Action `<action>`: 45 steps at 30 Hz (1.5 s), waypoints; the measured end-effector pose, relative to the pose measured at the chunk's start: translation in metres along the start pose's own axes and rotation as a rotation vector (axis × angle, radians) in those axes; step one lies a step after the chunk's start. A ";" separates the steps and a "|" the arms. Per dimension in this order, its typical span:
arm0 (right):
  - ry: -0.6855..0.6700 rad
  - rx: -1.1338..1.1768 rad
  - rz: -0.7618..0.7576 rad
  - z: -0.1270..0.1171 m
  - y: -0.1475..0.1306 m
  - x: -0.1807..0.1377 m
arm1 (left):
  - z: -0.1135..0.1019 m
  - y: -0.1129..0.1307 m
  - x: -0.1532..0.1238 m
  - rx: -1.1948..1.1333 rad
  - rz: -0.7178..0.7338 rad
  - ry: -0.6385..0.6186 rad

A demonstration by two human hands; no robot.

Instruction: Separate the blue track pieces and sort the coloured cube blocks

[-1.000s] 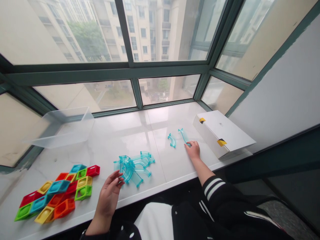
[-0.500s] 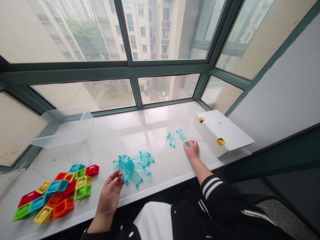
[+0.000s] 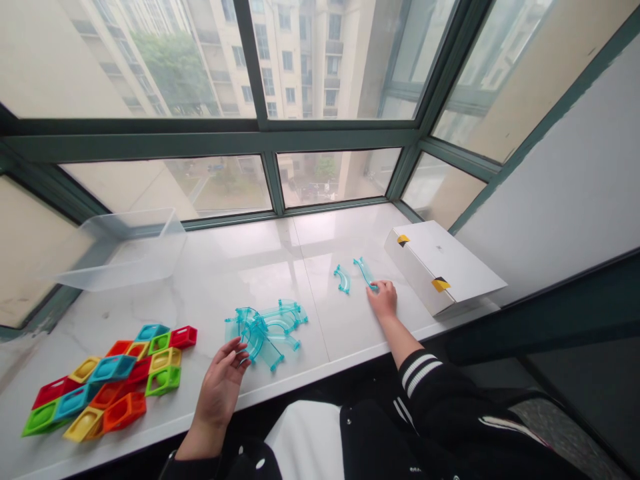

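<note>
On the white marble sill (image 3: 320, 267), my right hand (image 3: 384, 299) rests with its fingertips pinched on the near end of a teal transparent track piece (image 3: 365, 271). A second curved teal piece (image 3: 343, 279) lies just left of it. My left hand (image 3: 221, 387) hovers at the sill's front edge with fingers loosely spread, its tips touching the pile of teal curved track pieces (image 3: 266, 326). Nothing is held in the left hand.
A cluster of red, orange, yellow, green and blue block frames (image 3: 107, 383) lies at the front left. A clear plastic bin (image 3: 125, 250) stands at the back left. A white cardboard box (image 3: 440, 267) sits right of my right hand. Windows run behind the sill.
Both hands stay almost where they were. The view has shifted slightly, nothing was picked up or let go.
</note>
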State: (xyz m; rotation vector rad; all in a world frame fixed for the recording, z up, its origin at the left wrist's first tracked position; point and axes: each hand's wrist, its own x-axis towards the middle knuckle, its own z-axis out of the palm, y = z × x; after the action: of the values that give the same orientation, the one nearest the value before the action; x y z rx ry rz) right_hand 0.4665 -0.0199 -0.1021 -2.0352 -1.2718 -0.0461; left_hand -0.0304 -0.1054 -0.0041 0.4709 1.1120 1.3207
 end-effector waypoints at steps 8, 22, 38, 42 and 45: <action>-0.009 -0.006 0.007 -0.002 -0.002 0.001 | 0.005 0.002 -0.003 -0.010 -0.023 0.011; -0.009 -0.015 0.003 -0.003 -0.003 0.000 | 0.008 0.002 -0.004 -0.011 -0.051 -0.004; -0.003 0.000 0.003 -0.005 -0.005 -0.002 | 0.006 0.003 -0.004 -0.030 -0.084 0.013; 0.005 0.012 0.003 -0.006 -0.008 -0.002 | 0.006 0.002 -0.005 -0.025 -0.086 0.018; 0.021 0.030 0.003 -0.010 -0.010 -0.002 | 0.007 0.003 -0.005 -0.028 -0.074 0.013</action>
State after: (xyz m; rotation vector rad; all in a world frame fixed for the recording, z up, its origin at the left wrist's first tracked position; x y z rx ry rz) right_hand 0.4612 -0.0247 -0.0900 -2.0066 -1.2488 -0.0470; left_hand -0.0253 -0.1075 0.0033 0.3974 1.1103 1.2746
